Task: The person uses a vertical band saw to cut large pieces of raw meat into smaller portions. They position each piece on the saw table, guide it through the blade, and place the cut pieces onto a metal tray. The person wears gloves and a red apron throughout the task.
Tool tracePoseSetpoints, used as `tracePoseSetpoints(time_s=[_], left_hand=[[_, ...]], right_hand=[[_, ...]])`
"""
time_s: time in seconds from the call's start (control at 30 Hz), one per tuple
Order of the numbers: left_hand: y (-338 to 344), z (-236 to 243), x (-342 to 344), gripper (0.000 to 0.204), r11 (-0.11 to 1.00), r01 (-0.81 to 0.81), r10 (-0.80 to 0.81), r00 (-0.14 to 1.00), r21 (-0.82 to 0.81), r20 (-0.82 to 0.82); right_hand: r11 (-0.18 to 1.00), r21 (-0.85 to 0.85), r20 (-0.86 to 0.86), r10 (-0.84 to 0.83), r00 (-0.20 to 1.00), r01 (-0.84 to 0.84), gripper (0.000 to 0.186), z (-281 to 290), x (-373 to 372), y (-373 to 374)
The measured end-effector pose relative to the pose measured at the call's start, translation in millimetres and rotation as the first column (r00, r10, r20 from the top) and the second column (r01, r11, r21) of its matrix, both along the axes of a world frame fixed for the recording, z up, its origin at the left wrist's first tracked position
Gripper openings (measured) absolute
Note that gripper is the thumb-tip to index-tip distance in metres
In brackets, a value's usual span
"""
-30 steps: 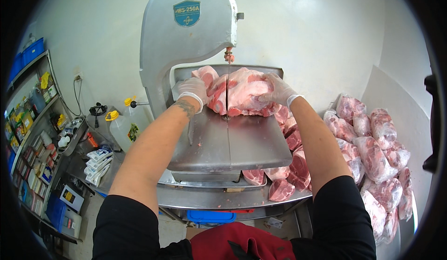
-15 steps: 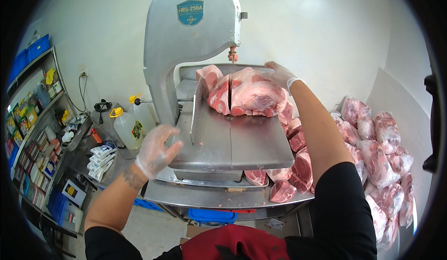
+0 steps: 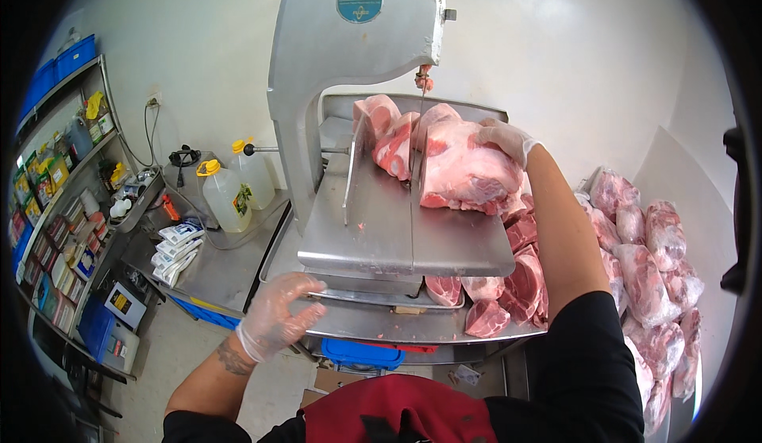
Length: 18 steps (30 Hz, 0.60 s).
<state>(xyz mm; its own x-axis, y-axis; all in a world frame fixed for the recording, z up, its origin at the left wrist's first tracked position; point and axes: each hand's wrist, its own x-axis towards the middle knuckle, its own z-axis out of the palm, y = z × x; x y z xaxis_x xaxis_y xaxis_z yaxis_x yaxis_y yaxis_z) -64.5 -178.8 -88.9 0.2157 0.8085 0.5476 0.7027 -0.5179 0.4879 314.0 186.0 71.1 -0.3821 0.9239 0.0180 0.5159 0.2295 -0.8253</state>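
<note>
A large raw cut of meat (image 3: pixel 468 165) with a pale fat layer sits on the steel table (image 3: pixel 365 236) of a grey band saw (image 3: pixel 349 54), just right of its thin upright blade. My gloved right hand (image 3: pixel 508 141) grips its far right side, fingers over the top. Left of the blade, a meat slice (image 3: pixel 394 149) leans by the upright guide plate (image 3: pixel 355 173), with another meat piece (image 3: pixel 376 113) behind it. My gloved left hand (image 3: pixel 284 314) is empty, its fingers apart, near the table's front left corner.
Several cut meat pieces (image 3: pixel 524 284) lie right of and below the saw table. Plastic-wrapped meat (image 3: pixel 643 276) is piled farther right. Two yellow-capped jugs (image 3: pixel 226 195) stand on the left counter, near white packets (image 3: pixel 176 251). A loaded shelf rack (image 3: pixel 107 86) stands far left.
The large cut has moved right, away from the blade and the slice, with my right hand on it. My left hand has come down and nearer. The whole view has shifted slightly.
</note>
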Motion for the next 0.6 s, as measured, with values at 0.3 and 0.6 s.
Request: tracePoseSetpoints(time_s=[0.3,0.6], left_hand=[[36.4,8.8,91.3,0.07,1.0,0.005,-0.004,0.981,-0.008,0.196],[72.5,42.6,91.4,0.087,0.998,0.011,0.004,0.967,-0.055,0.254]], right_hand=[[0.935,0.354,0.085,-0.015,0.996,-0.016,0.072,-16.9,-5.2,-109.9],[0.824,0.561,-0.215,0.235,0.948,-0.077,0.106,-98.2,26.4,-174.9]])
